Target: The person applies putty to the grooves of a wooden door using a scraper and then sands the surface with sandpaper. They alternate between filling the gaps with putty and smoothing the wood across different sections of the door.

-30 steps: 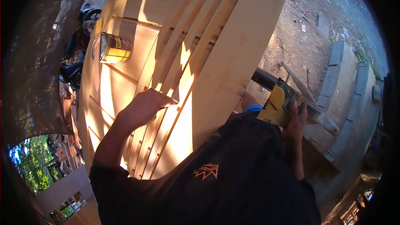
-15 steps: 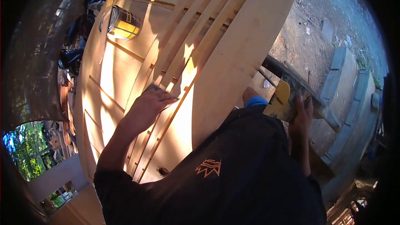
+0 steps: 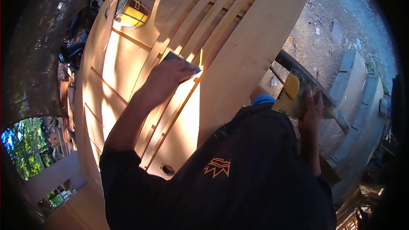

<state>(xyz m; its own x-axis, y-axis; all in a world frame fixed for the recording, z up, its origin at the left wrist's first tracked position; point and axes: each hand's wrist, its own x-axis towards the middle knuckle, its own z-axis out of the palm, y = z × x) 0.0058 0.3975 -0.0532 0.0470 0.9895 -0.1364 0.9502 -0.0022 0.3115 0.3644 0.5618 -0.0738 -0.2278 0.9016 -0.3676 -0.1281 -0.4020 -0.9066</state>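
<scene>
My left hand (image 3: 172,74) is closed on a flat blue-grey spreader (image 3: 171,56), partly hidden by the fingers, over the long wooden slats (image 3: 226,8). A small yellow streak (image 3: 201,55) shows on a slat just beyond it. At the right, off the panel's edge, my right hand (image 3: 313,110) grips a smeared flat board (image 3: 283,103). On that board sits a rounded yellow lump of putty (image 3: 291,87). The slats run lengthwise along a large pale wooden panel (image 3: 238,59), with dark gaps between them.
A yellow and black can (image 3: 133,13) stands on the panel's far left, near a thin upright strip (image 3: 111,17). A round hole (image 3: 167,169) is cut near my body. A dark pipe (image 3: 298,70) lies beyond the right edge, with concrete blocks (image 3: 341,76) on the ground.
My left hand has moved up and to the right along the slats with the spreader, whose blue edge shows more. My right hand and the board have shifted only slightly.
</scene>
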